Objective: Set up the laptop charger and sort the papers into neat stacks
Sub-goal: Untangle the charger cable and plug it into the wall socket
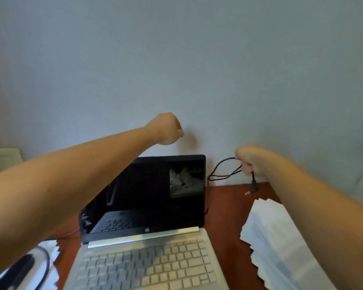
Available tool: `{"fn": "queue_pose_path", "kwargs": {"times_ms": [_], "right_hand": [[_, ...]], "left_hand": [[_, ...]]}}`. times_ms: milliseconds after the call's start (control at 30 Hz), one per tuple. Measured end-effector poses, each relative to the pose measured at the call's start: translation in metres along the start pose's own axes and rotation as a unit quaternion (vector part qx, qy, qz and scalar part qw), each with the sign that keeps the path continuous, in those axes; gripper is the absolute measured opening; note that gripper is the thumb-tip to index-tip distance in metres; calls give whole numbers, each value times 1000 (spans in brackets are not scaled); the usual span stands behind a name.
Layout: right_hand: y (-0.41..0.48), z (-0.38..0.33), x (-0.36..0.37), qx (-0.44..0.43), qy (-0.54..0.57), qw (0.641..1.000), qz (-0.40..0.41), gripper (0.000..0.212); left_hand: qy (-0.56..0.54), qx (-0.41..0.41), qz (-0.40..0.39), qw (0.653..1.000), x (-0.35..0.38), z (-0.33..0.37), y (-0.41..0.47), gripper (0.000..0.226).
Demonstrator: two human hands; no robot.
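Head view, starting nearest the wearer: a silver laptop (147, 243) sits open at the bottom centre of the frame on a reddish-brown table (226, 206), its pale keyboard running off the lower edge and its dark screen tilted back toward the wall. At the lower left corner a black charger brick (17, 271) lies on loose white sheets (50, 256), with a dark cord curving around it. At the lower right a thick, uneven pile of white papers (277, 243) spreads across the table, its edges fanned and ragged rather than squared; the right forearm passes over part of it.

Farther up on the right, the right hand (252, 161) is curled closed around a thin black charger cable (224, 170). A loop of the cable hangs out to the left of the fist, beside the upper right corner of the screen, and runs down behind the laptop's right edge. The cable's plug end (253, 188) dangles below the fist, just above the table, not touching the laptop.

Higher still, near the middle of the frame, the left hand (168, 129) is raised above the top edge of the screen, closed in a fist; whether it holds anything cannot be told. Behind everything stands a plain pale wall (176, 59).
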State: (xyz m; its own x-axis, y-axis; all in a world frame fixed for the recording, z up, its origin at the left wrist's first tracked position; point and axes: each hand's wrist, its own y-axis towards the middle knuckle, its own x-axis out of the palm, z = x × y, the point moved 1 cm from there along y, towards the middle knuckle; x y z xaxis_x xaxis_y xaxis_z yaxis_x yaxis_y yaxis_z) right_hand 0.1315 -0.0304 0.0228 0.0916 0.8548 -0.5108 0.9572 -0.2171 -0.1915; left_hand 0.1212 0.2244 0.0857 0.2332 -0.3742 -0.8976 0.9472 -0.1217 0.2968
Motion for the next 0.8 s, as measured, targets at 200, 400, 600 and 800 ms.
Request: {"fn": "queue_pose_path", "kwargs": {"times_ms": [200,400,600,800], "right_hand": [[-13,42,-7,37,148,986,-72,31],[-37,60,14,1,321,947,-35,33],[-61,93,9,-164,-70,984,12,41],[-101,139,16,-427,-242,869,62,27]], "left_hand": [[-124,66,-240,960,78,79,-70,40],[-254,47,-360,897,143,105,-114,43],[-317,-21,-323,891,160,95,-115,32],[-372,-110,-305,869,176,95,-114,48]]}}
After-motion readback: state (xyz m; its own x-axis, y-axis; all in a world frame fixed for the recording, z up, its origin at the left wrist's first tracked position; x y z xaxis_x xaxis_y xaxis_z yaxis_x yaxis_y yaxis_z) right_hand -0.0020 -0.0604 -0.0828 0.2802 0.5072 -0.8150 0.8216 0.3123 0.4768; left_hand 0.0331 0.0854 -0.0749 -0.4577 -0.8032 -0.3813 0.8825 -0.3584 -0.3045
